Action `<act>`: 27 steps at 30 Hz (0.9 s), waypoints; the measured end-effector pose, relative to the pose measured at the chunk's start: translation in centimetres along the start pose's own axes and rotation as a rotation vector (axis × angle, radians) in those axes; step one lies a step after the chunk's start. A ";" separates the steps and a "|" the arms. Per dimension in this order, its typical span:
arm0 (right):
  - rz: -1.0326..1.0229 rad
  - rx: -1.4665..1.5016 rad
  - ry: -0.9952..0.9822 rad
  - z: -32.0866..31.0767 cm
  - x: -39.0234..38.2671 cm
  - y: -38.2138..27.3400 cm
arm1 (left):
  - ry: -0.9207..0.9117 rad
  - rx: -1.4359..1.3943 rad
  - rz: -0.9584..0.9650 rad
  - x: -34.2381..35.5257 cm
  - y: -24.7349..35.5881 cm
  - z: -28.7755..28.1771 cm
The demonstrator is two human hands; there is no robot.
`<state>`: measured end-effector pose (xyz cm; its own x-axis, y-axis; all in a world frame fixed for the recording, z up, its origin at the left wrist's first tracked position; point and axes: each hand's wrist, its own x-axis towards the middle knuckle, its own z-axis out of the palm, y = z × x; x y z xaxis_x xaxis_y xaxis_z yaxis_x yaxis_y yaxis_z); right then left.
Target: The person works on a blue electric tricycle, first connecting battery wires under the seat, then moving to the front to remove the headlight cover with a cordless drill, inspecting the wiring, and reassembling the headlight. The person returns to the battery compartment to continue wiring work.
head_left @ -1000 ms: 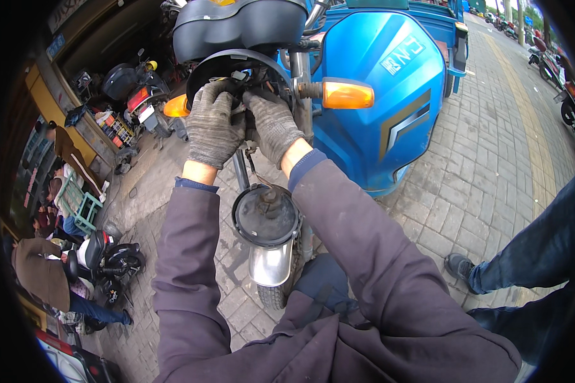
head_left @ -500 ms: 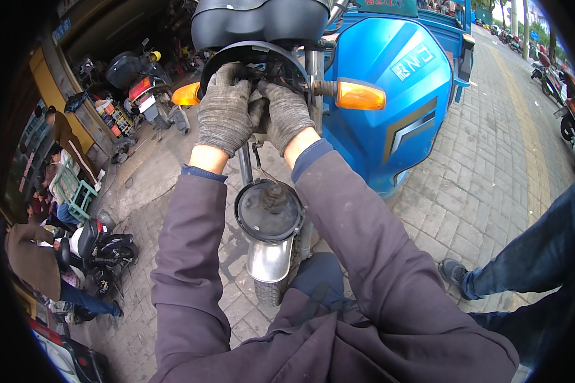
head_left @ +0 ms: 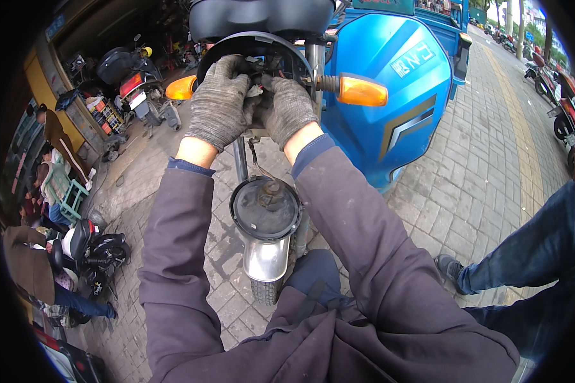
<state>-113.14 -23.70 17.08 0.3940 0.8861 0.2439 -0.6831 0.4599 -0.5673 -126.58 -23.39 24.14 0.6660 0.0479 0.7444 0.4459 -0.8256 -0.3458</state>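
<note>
My left hand (head_left: 218, 102) and my right hand (head_left: 289, 107), both in grey knitted gloves, reach into an open black headlight housing (head_left: 255, 39). Their fingers are curled among small dark wires and connectors (head_left: 255, 88); exactly what each grips is hidden. An orange indicator (head_left: 363, 90) sticks out right of the housing, another (head_left: 179, 87) left of it. Below my hands a round black-backed lamp unit (head_left: 255, 210) hangs from a cable in front of a silver mudguard (head_left: 262, 258) and tyre. A black instrument pod (head_left: 259, 16) is above.
A blue vehicle front (head_left: 393, 121) stands close on the right. Another person's jeans-clad legs (head_left: 524, 242) are at the lower right. At left, a person in brown (head_left: 32, 262) bends by a scooter (head_left: 99, 255), near people around a green chair (head_left: 70, 191) and a parked scooter (head_left: 131, 83).
Both hands stay inside the housing, their fingers shifting slightly, with a little more gap showing between them. The view has moved slightly, so the housing appears higher than a second ago.
</note>
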 end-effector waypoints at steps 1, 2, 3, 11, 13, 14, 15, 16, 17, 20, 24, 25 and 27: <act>-0.052 -0.074 -0.029 0.1 0.2 0.0 | 0.000 0.006 0.001 0.0 0.0 0.0; -0.030 -0.099 0.040 0.2 0.2 0.0 | 0.004 0.001 0.013 0.0 -0.1 0.1; -0.059 -0.040 -0.035 0.3 0.2 0.0 | 0.003 0.004 0.019 0.0 -0.2 0.0; -0.357 -0.261 -0.052 1.7 -3.5 -1.2 | -0.053 0.081 -0.018 0.2 0.6 -0.2; -0.317 -0.291 -0.060 1.8 -3.8 -1.5 | -0.061 0.088 -0.048 0.3 0.8 -0.2; -0.313 -0.302 -0.070 1.8 -3.9 -1.6 | -0.052 0.082 -0.040 0.3 0.8 -0.2; -0.296 -0.291 -0.082 1.7 -3.9 -1.7 | -0.043 0.077 -0.032 0.3 0.8 -0.2; -0.292 -0.276 -0.099 1.7 -3.8 -1.7 | -0.050 0.075 -0.039 0.3 0.7 -0.2; -0.287 -0.262 -0.117 1.7 -3.8 -1.7 | -0.035 0.058 -0.027 0.1 0.6 -0.2; -0.222 -0.230 -0.079 1.6 -3.7 -1.5 | -0.018 0.026 -0.020 0.0 0.3 -0.1; -0.291 -0.297 -0.052 1.5 -3.3 -1.2 | -0.010 0.013 -0.012 0.1 0.0 0.1; -0.304 -0.370 -0.041 1.4 -3.1 -1.2 | -0.017 0.012 -0.016 0.1 0.0 0.1; -0.362 -0.457 -0.062 1.2 -2.6 -1.0 | -0.029 -0.019 -0.016 0.2 -0.1 0.0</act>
<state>-114.18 -26.42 17.97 0.5071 0.6849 0.5232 -0.1717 0.6751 -0.7174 -126.46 -23.32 24.32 0.6759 0.0771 0.7330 0.4452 -0.8352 -0.3227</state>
